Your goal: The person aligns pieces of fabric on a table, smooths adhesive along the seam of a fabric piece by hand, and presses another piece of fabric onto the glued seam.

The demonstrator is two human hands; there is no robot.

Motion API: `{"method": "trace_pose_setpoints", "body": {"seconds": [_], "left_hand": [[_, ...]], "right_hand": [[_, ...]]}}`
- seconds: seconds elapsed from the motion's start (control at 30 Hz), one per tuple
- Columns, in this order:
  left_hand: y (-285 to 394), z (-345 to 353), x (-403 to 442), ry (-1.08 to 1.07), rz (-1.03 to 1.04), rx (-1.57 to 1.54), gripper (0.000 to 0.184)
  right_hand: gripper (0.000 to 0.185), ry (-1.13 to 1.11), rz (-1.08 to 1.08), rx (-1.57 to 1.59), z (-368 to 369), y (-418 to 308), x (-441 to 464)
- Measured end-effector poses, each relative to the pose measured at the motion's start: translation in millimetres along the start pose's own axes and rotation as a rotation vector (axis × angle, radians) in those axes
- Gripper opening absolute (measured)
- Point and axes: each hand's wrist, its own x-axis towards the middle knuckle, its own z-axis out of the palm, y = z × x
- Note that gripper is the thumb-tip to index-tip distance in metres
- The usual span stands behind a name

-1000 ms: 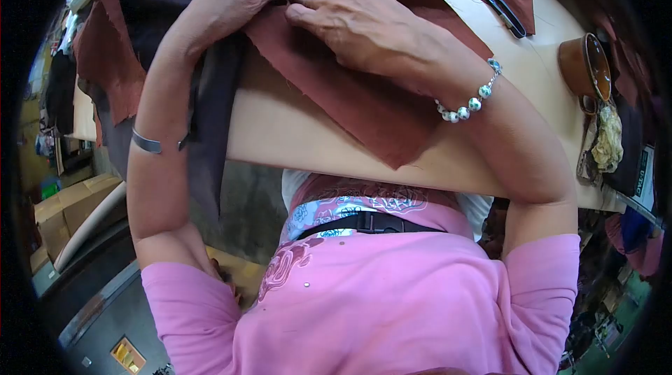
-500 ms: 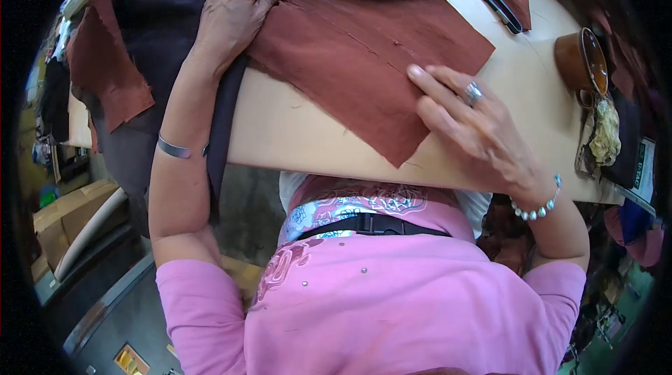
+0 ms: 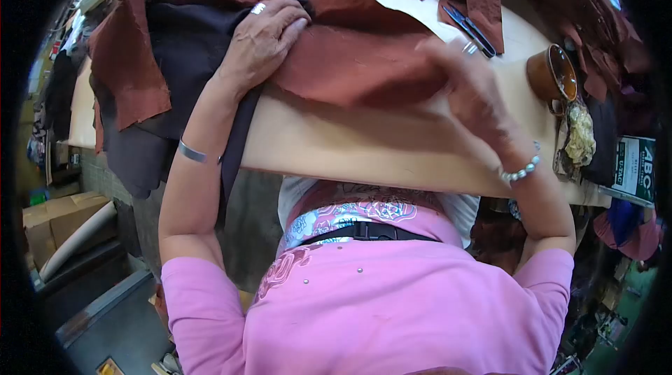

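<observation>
A reddish-brown cloth piece (image 3: 364,60) lies across the table, its near right end raised and curling by my right hand. My left hand (image 3: 266,43) is closed at the cloth's left part, where it meets a dark cloth (image 3: 185,43); its fingertips are partly hidden among the folds. My right hand (image 3: 472,88) is smeared by motion and holds the right end of the brown cloth, though the exact finger grip is blurred. Beyond that hand, blue-handled thread snips (image 3: 469,31) rest on another brown scrap.
On the right stand a brown cup (image 3: 540,75) and a crumpled pale yellowish bundle (image 3: 579,133). More brown cloth (image 3: 588,18) is heaped at the far right. The table's front edge (image 3: 378,182) runs close to my waist. A cardboard box (image 3: 63,221) sits at lower left.
My right hand has moved up and away from me, lifting the brown cloth's near right corner off the table edge. My left hand keeps its place on the cloth; the view has shifted slightly.
</observation>
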Motion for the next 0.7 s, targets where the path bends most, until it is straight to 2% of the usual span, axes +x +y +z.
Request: {"method": "trace_pose_setpoints", "body": {"seconds": [0.07, 0.1, 0.13, 0.17, 0.23, 0.27, 0.3, 0.37, 0.47, 0.57, 0.7], "left_hand": [[7.6, -25.0, -2.4, -0.221, -0.071, -0.263, 0.026], [9.9, -34.0, -4.3, -0.336, -0.106, -0.398, 0.029], [8.7, -30.9, -12.3, -0.266, 0.035, -0.604, 0.036], [21.7, -33.2, -20.3, -0.341, -0.189, -0.964, 0.041], [23.9, -38.7, -24.5, -0.484, -0.194, -1.07, 0.05], [29.6, -40.1, -28.4, -0.538, -0.282, -1.117, 0.061], [40.8, -41.8, -28.1, -0.473, -0.25, -0.954, 0.067], [65.0, -41.5, -23.2, -0.377, -0.26, -0.659, 0.056], [58.5, -25.6, -24.3, -0.344, -0.647, -0.89, 0.043], [51.7, -31.6, -16.0, -0.336, -0.742, -1.018, 0.04], [66.9, -29.6, -10.3, -0.116, -0.805, -1.099, 0.042]], "right_hand": [[0.049, 0.173, -0.015, -0.03, -24.9, 2.4, 40.3], [0.04, 0.233, 0.076, -0.106, -36.5, 5.6, 57.4], [0.032, 0.292, 0.172, -0.181, -47.7, 5.4, 70.9], [0.031, 0.267, 0.154, -0.171, -43.5, 18.9, 80.6], [0.031, 0.215, 0.117, -0.151, -35.3, 40.3, 102.3], [0.031, 0.182, 0.252, -0.122, -26.5, 40.1, 109.9], [0.033, 0.109, 0.519, 0.068, -20.8, 35.9, 115.6], [0.033, 0.087, 0.59, 0.013, -2.9, 62.6, 118.7], [0.035, 0.183, 0.403, -0.006, 20.6, 96.5, 109.6], [0.035, 0.227, 0.586, 0.019, 30.1, 94.8, 104.2], [0.028, 0.225, 0.557, 0.052, 44.7, 105.9, 90.9]]}}
